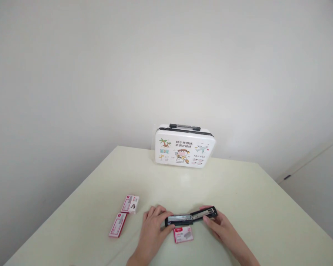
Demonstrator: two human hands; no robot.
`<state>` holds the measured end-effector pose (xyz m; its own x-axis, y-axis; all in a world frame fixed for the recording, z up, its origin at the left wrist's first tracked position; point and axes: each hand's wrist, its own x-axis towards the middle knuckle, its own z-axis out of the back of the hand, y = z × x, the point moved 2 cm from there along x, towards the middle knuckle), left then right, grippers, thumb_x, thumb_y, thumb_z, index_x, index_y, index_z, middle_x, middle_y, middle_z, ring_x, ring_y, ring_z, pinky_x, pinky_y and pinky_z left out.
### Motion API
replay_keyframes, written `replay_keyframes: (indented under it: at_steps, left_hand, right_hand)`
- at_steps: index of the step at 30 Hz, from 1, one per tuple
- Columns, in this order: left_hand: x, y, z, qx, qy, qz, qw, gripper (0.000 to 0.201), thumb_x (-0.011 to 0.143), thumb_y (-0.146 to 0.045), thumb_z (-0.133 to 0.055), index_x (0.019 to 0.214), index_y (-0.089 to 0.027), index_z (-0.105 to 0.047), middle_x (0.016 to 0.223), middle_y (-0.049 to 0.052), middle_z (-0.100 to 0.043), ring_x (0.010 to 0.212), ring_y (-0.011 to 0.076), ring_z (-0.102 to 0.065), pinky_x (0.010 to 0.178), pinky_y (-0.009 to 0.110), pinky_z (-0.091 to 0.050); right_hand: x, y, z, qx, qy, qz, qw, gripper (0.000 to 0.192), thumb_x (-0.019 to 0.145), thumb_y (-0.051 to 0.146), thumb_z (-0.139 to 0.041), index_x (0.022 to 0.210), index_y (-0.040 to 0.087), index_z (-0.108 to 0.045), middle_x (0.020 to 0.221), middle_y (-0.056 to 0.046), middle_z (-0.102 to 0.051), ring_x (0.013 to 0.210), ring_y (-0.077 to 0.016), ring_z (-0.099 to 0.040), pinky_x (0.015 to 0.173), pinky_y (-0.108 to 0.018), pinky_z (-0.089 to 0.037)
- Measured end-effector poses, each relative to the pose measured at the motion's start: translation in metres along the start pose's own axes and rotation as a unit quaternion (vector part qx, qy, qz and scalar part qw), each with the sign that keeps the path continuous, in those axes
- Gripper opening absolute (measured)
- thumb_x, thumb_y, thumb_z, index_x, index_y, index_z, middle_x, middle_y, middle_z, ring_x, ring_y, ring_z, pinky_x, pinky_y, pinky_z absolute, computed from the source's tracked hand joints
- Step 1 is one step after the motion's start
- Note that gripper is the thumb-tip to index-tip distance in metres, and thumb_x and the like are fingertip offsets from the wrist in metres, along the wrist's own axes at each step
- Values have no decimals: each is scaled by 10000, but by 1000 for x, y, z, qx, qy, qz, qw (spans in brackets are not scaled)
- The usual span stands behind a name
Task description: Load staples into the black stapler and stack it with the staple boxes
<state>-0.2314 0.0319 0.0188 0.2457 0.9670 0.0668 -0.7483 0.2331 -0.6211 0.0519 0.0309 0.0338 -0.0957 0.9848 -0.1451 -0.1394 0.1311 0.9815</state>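
A black stapler (192,217) lies spread wide at its hinge, with the metal staple channel showing on the left half and the inside of the other half on the right. My left hand (154,229) grips its left end between thumb and fingers. Around the right end, my right hand (219,224) is closed, thumb on the near side. Just in front of the stapler, between the hands, a small red and white staple box (183,235) rests flat on the table.
Two more pink and white staple boxes, one farther (130,204) and one nearer (118,225), lie touching on the left. A white case (184,149) with cartoon prints and a black handle stands at the back of the pale table (224,184), near the wall.
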Motion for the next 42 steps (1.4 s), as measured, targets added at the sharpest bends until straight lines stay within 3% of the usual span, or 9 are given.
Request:
replay_keyframes:
  at_steps: [4, 8, 12, 20, 24, 27, 32, 36, 42]
  left_hand:
    - [0, -1, -1, 7, -3, 1, 1000, 267, 871, -381, -743, 1137, -403, -723, 1153, -4, -657, 1111, 244, -541, 916, 373, -339]
    - [0, -1, -3, 10, -14, -1, 1000, 281, 847, -368, -770, 1121, -407, -718, 1132, -19, -665, 1089, 241, -551, 904, 372, -344]
    - [0, 1, -5, 10, -29, -7, 1000, 212, 851, -379, -759, 1052, -328, -713, 1108, -1, -678, 1057, 250, -565, 886, 373, -365]
    - [-14, -9, 1, -4, -71, -37, 997, 337, 962, -176, -445, 1267, -243, -571, 1259, 82, -612, 1204, 268, -513, 1028, 449, -381]
    - [-17, -35, -9, -37, 28, -147, 988, 459, 728, -5, -467, 1058, -264, -654, 1206, 40, -649, 1164, 253, -531, 1007, 422, -408]
    - [-16, -47, -17, -37, 138, -206, 968, 723, 591, -6, -492, 1210, -341, -655, 1433, -35, -577, 1318, 256, -454, 1109, 425, -358]
    - [-16, -25, 9, -5, 122, -89, 988, 849, 629, -49, -487, 1406, -387, -536, 1465, -22, -527, 1380, 226, -413, 1175, 399, -307]
    - [-19, 0, 30, 0, 97, -30, 995, 756, 661, -112, -544, 1382, -340, -552, 1400, 19, -568, 1336, 239, -456, 1146, 382, -342]
    - [-20, 8, 16, -7, 61, -34, 998, 702, 685, -175, -645, 1365, -329, -561, 1410, 12, -602, 1321, 271, -469, 1144, 417, -348]
  right_hand:
    - [20, 17, -14, -53, 80, 49, 994, 388, 814, 528, -753, 999, 192, -690, 850, -14, -649, 793, -188, -572, 734, -304, -446]
    - [30, 22, -48, -205, 85, 93, 971, 195, 823, 368, -735, 872, 216, -624, 690, 73, -479, 654, -128, -446, 621, -252, -334]
    - [31, 30, -75, -267, 95, 128, 950, 195, 700, 190, -768, 853, 227, -651, 820, 49, -584, 774, -148, -522, 688, -257, -322]
    - [28, 28, -56, -270, 66, 115, 954, 118, 760, 227, -716, 844, 235, -633, 886, 29, -589, 792, -159, -553, 714, -270, -352]
    - [37, 10, -48, -244, 16, 91, 965, 150, 846, 351, -670, 896, 236, -588, 713, 66, -493, 680, -152, -479, 650, -272, -335]
    - [43, -2, -42, -216, -14, 81, 973, 287, 890, 450, -635, 1084, 240, -617, 667, 86, -417, 641, -150, -441, 637, -277, -330]
    - [36, -20, -39, -159, -57, 55, 984, 536, 901, 606, -587, 1248, 199, -622, 685, 70, -391, 651, -161, -431, 635, -295, -346]
    - [18, -37, -62, -90, -48, 37, 994, 629, 935, 648, -519, 1333, 168, -605, 725, 41, -447, 681, -169, -460, 632, -297, -387]
    - [6, -54, -109, 37, -64, 14, 997, 690, 854, 671, -652, 1347, 189, -636, 725, 27, -497, 680, -164, -436, 624, -288, -381]
